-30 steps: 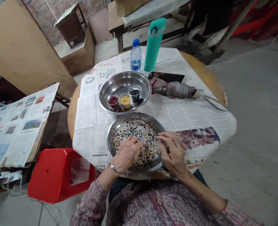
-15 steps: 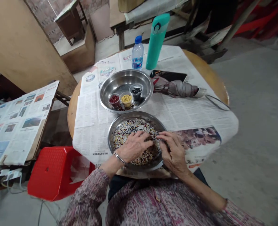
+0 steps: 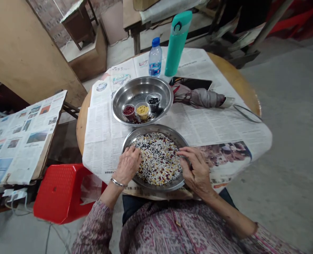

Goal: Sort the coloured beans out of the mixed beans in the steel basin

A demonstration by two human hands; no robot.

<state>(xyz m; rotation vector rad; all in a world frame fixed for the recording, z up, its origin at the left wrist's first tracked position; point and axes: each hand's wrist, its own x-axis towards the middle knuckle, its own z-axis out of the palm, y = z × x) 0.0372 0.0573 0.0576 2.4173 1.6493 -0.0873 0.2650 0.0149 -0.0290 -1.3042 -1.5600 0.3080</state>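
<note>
A steel basin (image 3: 182, 138) at the table's near edge holds white rice grains (image 3: 159, 151) mixed with dark red, yellow and black beans. At its left side is my left hand (image 3: 127, 164), wearing a silver bangle (image 3: 118, 182). Its fingers are bent and pressed together inside the rim, their tips partly hidden. My right hand (image 3: 197, 173) is at the right rim, fingers apart and reaching over the grains. Behind stands a second steel basin (image 3: 123, 93) with three clear cups: red beans (image 3: 128, 110), yellow beans (image 3: 142, 110) and black beans (image 3: 153, 101).
Newspaper (image 3: 100, 137) covers the round table. A water bottle (image 3: 155, 58), teal flask (image 3: 178, 44), phone (image 3: 195, 83) and folded umbrella (image 3: 199, 97) lie or stand at the back. To the left are a red stool (image 3: 55, 190) and a newspaper-covered table (image 3: 21, 137).
My left hand has moved left from over the middle of the near basin to its left rim, uncovering the mixed grains, which now look flatter. My right hand has stayed at the right rim.
</note>
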